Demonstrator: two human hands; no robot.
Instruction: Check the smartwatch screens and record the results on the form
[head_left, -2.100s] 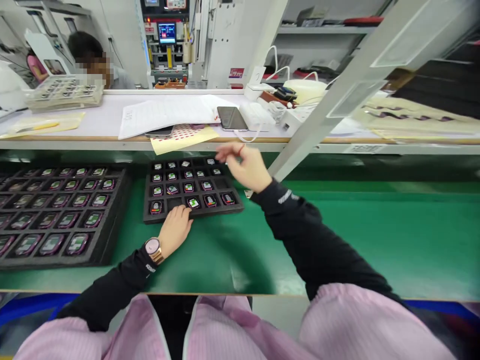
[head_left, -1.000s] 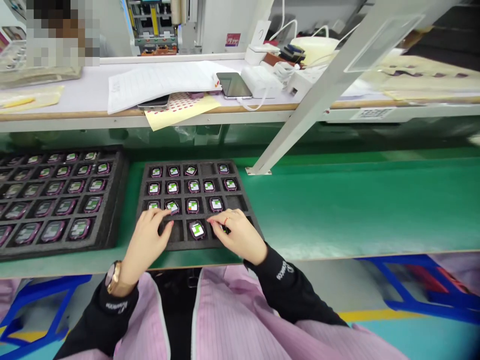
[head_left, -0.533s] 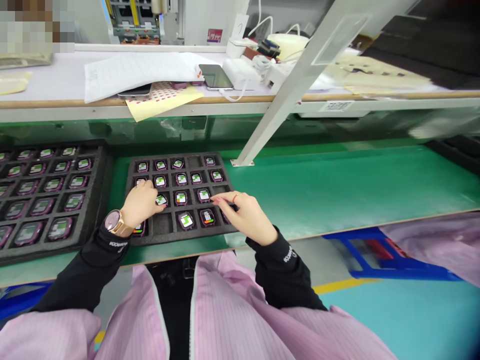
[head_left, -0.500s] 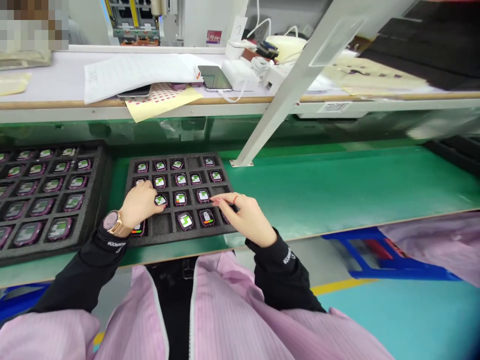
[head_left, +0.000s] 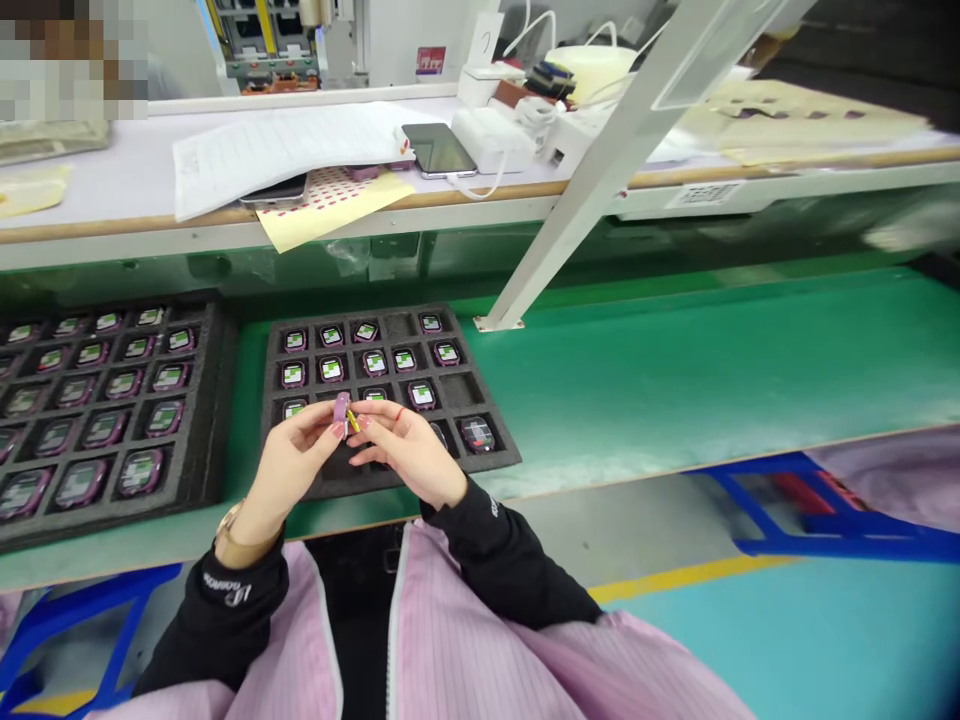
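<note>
My left hand [head_left: 294,458] grips a purple smartwatch body [head_left: 342,408] on edge between thumb and fingers, above the front of a black foam tray [head_left: 459,390]. From the other side, the fingertips of my right hand [head_left: 416,455] pinch the same watch, where a small yellow-green part shows. Most of its screen is turned out of sight. In the tray's compartments lie several more watches with lit green-and-white screens, and one watch [head_left: 477,433] at the front right has a dark display. My hands and wrists cover part of the front rows.
To the left stands a thicker foam tray [head_left: 214,400] full of similar watches. A slanted metal post [head_left: 555,230] rises from the green bench [head_left: 660,370]. On the shelf behind lie papers [head_left: 285,145], a phone [head_left: 439,150] and a white charger [head_left: 491,140]. Blue stool frames show below.
My left hand has lifted a watch out of the tray. My right hand has moved left from the tray's right side and now touches that watch too.
</note>
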